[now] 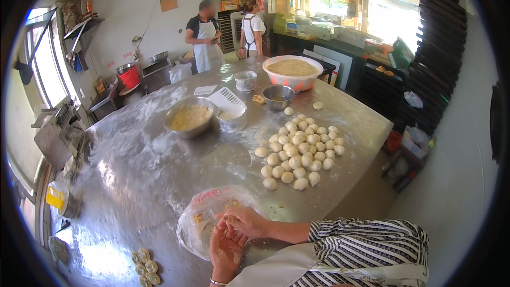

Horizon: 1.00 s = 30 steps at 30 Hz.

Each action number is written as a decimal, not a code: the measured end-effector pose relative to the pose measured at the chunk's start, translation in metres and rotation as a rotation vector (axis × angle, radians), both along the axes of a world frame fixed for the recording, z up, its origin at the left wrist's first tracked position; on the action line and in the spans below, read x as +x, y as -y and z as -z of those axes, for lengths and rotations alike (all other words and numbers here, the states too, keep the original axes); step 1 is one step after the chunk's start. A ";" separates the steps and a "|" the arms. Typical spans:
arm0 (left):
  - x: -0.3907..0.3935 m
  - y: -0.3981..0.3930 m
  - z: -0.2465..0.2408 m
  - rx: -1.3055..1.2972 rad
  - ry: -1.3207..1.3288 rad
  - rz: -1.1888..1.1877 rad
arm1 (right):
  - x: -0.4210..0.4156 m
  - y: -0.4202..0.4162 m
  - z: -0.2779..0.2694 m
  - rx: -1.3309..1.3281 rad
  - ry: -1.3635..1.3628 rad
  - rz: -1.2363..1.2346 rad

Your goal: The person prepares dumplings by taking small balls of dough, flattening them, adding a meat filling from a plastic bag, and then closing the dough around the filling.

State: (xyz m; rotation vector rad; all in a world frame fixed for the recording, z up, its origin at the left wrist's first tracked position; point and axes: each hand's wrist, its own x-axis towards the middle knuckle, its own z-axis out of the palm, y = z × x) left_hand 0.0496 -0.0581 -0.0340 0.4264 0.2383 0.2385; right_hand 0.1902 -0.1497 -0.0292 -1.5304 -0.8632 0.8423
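My left hand (228, 247) is palm up near the table's front edge, its fingers partly curled and floury, with nothing seen in the palm. Reaching in from the right, my right hand (248, 221) has bent fingers that meet the left fingertips; whether it pinches anything is hidden. Beneath and behind both hands lies a clear plastic bag (189, 227) with orange-yellow crumbly bits. Many round dough balls (298, 150) are clustered behind and to the right of the hands. Several small filled dough pieces (152, 266) lie at the lower left.
On the floury metal table (135, 191) stand a steel bowl of crumbly yellowish mix (189, 118), plastic tubs (232, 121), a white scoop (228, 101), a small steel bowl (279, 97) and a large dough basin (293, 72). Two people in aprons (207, 44) stand beyond it.
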 end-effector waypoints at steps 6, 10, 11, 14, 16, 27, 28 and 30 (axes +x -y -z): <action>0.001 -0.003 0.022 0.047 -0.074 -0.083 | -0.008 -0.005 0.000 0.339 0.088 0.076; -0.002 -0.005 0.027 0.024 -0.013 -0.030 | -0.007 0.002 0.000 0.293 0.157 -0.005; -0.002 -0.005 0.029 0.034 0.012 -0.005 | 0.008 0.001 0.023 0.198 0.114 -0.098; 0.003 0.012 -0.004 0.056 -0.068 -0.059 | 0.018 0.002 0.038 0.074 0.003 -0.182; 0.001 0.007 0.002 0.088 -0.068 -0.067 | 0.007 -0.002 0.022 0.178 -0.020 -0.074; 0.001 0.009 0.001 0.170 -0.047 -0.016 | 0.015 0.005 0.033 0.006 -0.182 -0.150; 0.000 0.005 0.011 0.193 -0.015 -0.005 | 0.006 0.004 0.019 0.151 -0.156 -0.051; -0.004 -0.010 0.043 0.245 0.046 0.013 | -0.012 0.002 -0.003 0.295 -0.088 0.050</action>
